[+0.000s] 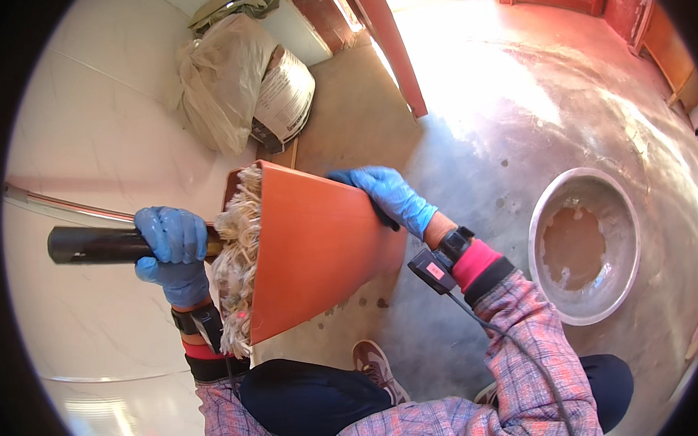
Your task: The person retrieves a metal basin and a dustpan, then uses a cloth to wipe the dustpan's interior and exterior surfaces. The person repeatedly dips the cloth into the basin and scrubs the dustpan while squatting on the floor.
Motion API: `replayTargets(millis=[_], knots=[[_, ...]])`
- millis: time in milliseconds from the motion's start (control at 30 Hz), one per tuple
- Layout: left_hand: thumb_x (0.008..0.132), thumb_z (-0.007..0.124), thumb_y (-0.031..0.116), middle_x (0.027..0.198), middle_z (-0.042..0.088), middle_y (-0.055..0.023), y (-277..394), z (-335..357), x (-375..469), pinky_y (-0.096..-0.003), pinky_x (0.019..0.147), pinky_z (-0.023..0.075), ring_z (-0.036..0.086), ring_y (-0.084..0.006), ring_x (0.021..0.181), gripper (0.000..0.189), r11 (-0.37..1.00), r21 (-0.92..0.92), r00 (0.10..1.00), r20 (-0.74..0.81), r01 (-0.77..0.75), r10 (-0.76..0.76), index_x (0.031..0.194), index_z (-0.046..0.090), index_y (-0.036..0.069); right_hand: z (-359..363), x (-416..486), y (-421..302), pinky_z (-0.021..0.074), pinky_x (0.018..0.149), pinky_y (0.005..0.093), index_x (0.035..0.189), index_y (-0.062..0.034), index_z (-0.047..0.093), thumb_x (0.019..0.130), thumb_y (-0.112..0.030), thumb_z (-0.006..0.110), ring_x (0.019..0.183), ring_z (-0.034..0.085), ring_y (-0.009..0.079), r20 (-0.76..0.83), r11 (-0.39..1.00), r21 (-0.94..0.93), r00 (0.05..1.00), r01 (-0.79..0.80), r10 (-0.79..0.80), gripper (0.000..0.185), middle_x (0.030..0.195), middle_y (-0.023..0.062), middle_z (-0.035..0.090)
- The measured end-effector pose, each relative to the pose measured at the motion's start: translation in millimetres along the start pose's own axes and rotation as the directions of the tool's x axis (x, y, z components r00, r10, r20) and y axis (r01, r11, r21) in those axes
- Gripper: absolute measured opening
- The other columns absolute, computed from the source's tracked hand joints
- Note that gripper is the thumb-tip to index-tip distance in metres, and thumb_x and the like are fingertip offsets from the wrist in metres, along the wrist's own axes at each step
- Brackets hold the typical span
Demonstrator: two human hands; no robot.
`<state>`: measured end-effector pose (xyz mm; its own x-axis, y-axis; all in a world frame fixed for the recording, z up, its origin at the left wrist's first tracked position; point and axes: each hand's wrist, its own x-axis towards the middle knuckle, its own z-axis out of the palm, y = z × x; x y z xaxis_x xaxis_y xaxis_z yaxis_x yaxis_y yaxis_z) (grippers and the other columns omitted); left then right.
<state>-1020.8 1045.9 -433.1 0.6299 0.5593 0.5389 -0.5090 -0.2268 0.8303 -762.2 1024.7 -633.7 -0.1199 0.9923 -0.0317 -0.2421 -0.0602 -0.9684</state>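
My left hand [175, 249], in a blue glove, is wrapped around a thick black handle [96, 243]. The handle leads towards a bundle of off-white cotton mop strands [239, 246]. Those strands fill the wide mouth of a tapered orange plastic container [318, 248], which is tipped with its mouth to the left. My right hand [389, 193], also blue-gloved and slightly blurred, grips the container's narrow end. Something dark [385, 215] shows beneath that palm; what it is cannot be told. The handle's far end is hidden among the strands.
To the right a metal basin [586, 307] holds brownish water. A translucent plastic bag [223, 77] and a printed sack [285, 95] lean by the pale wall [100, 141]. A red door edge [388, 47] juts in at top. A cable [524, 356] hangs along my right sleeve.
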Motion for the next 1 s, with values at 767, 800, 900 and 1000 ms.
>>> replayTargets(millis=[767, 800, 900, 1000], knots=[[0.087, 0.065, 0.012, 0.076, 0.057, -0.0051, -16, 64, 42, -0.0309, 0.063, 0.0508, 0.058, -0.0145, 0.066, 0.016, 0.929, 0.317, 0.717, -0.691, 0.190, 0.089, 0.097, 0.059, 0.002, -15, -3, -130, 0.0480, 0.093, 0.0412, 0.145, -0.0016, 0.036, 0.099, -0.046, 0.042, 0.121, 0.054, 0.0299, -0.075, 0.654, 0.624, 0.866, 0.427, -0.494, 0.065, 0.139, 0.0152, 0.049], [0.086, 0.065, 0.011, 0.078, 0.058, -0.0048, -20, 68, 46, -0.0305, 0.065, 0.0510, 0.058, -0.0138, 0.068, 0.017, 0.923, 0.328, 0.708, -0.700, 0.203, 0.092, 0.099, 0.060, 0.002, -19, -4, -122, 0.0492, 0.091, 0.0400, 0.144, -0.0020, 0.038, 0.099, -0.045, 0.042, 0.120, 0.055, 0.0286, -0.105, 0.691, 0.595, 0.892, 0.410, -0.439, 0.062, 0.139, 0.0139, 0.050], [0.085, 0.068, 0.009, 0.085, 0.060, -0.0041, -30, 73, 65, -0.0289, 0.071, 0.0511, 0.059, -0.0124, 0.072, 0.020, 0.936, 0.307, 0.745, -0.663, 0.174, 0.079, 0.103, 0.062, 0.002, -29, -12, -108, 0.0525, 0.085, 0.0360, 0.139, -0.0032, 0.046, 0.101, -0.038, 0.044, 0.116, 0.058, 0.0242, -0.161, 0.796, 0.482, 0.930, 0.365, -0.329, 0.052, 0.136, 0.0098, 0.054], [0.083, 0.069, 0.005, 0.086, 0.062, -0.0043, -42, 67, 94, -0.0278, 0.077, 0.0513, 0.060, -0.0127, 0.074, 0.020, 0.947, 0.289, 0.823, -0.566, 0.141, 0.050, 0.102, 0.063, 0.002, -22, -17, -108, 0.0545, 0.079, 0.0291, 0.131, -0.0042, 0.056, 0.102, -0.026, 0.047, 0.107, 0.063, 0.0170, -0.183, 0.845, 0.298, 0.895, 0.444, -0.406, 0.038, 0.125, 0.0044, 0.063]])
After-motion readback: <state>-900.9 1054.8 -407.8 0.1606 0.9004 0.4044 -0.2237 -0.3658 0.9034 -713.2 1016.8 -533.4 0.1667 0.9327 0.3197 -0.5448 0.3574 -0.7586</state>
